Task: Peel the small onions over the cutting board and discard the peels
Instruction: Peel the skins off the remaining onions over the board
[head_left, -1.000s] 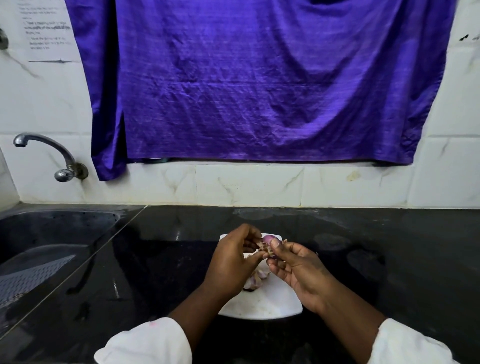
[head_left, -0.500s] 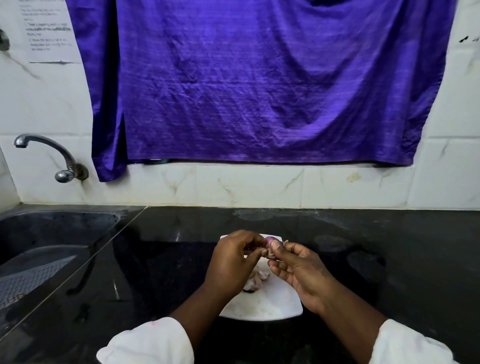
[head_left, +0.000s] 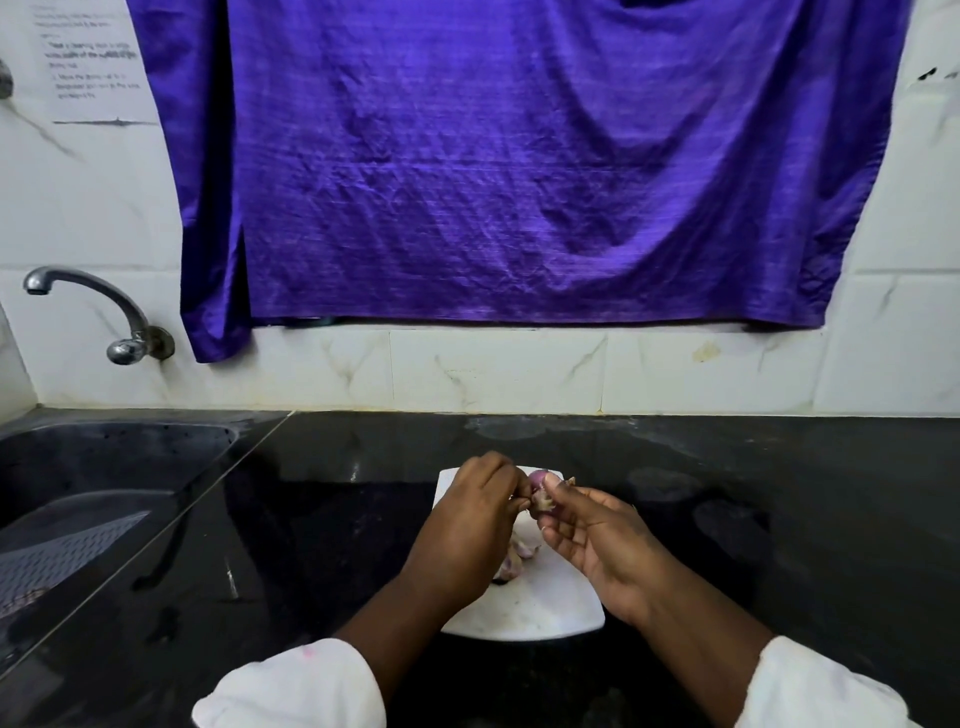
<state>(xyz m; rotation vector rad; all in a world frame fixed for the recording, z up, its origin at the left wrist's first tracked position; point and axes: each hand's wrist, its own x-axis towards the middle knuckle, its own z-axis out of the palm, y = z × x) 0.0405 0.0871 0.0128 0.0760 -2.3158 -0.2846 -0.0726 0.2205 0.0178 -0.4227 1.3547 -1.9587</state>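
Onion (head_left: 540, 493) pinched by right hand (head_left: 597, 540); left hand (head_left: 467, 525) curled, pinching peel.

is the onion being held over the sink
No, the onion is held above the white cutting board, well right of the sink.

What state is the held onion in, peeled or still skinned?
Partly peeled: the onion shows glossy purple on top, while papery skin clings lower down, pinched by the left hand; the right hand holds it.
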